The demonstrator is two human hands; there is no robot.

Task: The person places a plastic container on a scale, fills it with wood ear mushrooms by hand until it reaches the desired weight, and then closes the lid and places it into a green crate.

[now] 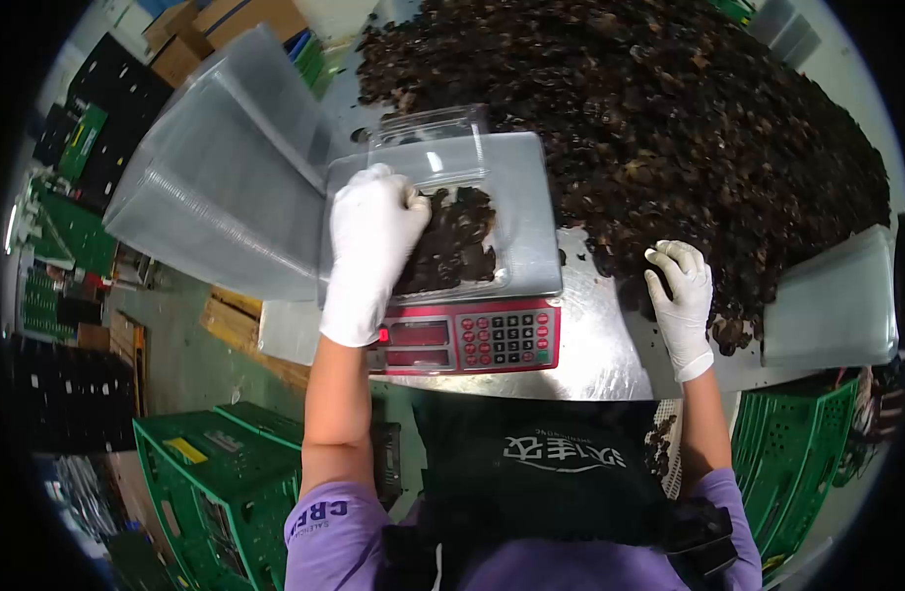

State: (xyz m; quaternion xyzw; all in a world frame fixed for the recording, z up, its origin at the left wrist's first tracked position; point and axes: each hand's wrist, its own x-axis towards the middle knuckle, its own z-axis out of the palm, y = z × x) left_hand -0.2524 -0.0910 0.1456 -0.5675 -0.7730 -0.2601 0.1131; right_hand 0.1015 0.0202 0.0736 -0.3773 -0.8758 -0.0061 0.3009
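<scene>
A clear plastic clamshell box (503,266) lies with its lid up on the steel plate of a red scale (413,366). Dark, leafy pieces that look like dried wood ear fungus (462,236) fill the box. My left hand (375,231), in a white glove, is over the box's left side with its fingers curled closed at the fungus; what they hold, if anything, is hidden. My right hand (684,300), also gloved, rests at the near edge of a big fungus heap (620,118). Its fingers are bent, thumb apart, and nothing shows between them.
Tall nested stacks of clear boxes (216,187) stand left of the scale, and another stack (832,305) is at the right. The steel table (600,340) has its edge close to my body. Green crates (245,492) stand below on the left and right.
</scene>
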